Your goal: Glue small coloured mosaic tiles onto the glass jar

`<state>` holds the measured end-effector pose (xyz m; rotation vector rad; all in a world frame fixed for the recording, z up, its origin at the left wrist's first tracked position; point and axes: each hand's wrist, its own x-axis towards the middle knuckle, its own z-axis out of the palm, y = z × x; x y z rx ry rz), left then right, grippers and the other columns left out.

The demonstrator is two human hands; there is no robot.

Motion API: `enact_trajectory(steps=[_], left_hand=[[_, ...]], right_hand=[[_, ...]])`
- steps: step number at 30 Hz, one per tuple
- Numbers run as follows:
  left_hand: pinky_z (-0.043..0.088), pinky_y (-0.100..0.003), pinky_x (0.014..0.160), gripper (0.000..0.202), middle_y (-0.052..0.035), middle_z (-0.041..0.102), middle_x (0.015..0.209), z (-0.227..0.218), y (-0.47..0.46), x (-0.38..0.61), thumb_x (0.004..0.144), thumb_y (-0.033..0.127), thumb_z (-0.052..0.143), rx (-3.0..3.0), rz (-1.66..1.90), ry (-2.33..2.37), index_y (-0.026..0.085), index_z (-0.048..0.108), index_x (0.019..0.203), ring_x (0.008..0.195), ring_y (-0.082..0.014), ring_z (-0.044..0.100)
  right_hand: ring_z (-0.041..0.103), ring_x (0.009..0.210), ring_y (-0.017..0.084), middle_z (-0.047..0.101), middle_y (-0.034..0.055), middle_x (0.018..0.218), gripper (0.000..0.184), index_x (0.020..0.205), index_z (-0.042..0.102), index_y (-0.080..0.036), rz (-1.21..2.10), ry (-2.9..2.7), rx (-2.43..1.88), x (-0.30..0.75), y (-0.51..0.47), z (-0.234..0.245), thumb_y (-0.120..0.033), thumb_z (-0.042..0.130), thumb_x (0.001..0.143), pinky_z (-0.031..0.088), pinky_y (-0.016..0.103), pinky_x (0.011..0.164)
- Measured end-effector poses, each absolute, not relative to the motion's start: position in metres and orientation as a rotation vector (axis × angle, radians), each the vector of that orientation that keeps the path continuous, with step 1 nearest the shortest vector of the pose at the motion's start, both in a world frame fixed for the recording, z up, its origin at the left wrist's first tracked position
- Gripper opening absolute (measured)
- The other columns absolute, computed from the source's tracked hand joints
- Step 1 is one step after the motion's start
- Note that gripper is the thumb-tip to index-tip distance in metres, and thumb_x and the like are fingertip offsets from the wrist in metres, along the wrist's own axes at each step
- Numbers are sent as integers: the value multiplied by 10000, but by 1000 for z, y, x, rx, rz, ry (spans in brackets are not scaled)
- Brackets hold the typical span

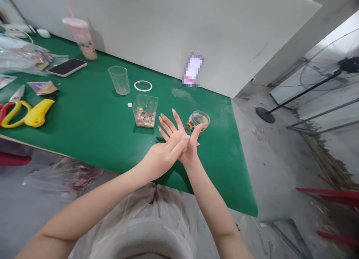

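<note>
My right hand (186, 139) is palm up over the table, its fingers stretched and spread. Across its palm lie the fingertips of my left hand (165, 154), the fingers drawn together; anything small between them is hidden. Just behind my right thumb stands a clear round cup (206, 116) with coloured mosaic pieces on its side, partly covered by the hand. Left of my fingertips is a clear square container (146, 101) holding many small coloured pieces. A bit of pink (198, 143) shows under my right hand, too little to name.
On the green table (92, 113) are a clear tumbler (119, 80), a white ring (143, 86), a white cap (129, 105), scissors (19, 109), a yellow tool (39, 113), a phone (67, 67), a pink cup (82, 38) and plastic bags (19, 57). A blurred phone (193, 69) leans on the wall.
</note>
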<state>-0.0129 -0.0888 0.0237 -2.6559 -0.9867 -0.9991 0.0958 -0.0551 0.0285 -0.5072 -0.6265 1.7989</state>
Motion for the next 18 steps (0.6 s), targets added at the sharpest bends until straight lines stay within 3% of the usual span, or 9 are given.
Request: enact_trajectory(steps=[11,18], left_hand=[[517,-230,533,309,-73,688,764,25,-78,-10,897,59,367,-2530,-938,-866,70,554,1143,627,-150,658],[487,-214,508,248,-51,676,688,23,-75,-11,883,33,418,-2478,-1093,-729,45,538,1101,596,-138,651]], right_hand=[[512,1246,207,624,63,1234,863,1347,446,-298,1755,-589,-614,96,-51,23,-853,158,752,333,432,1095],[518,1249,213,622,76,1241,874,1359,437,-281,1740,-572,-610,95,-51,21,-848,155,758,331,439,1100]])
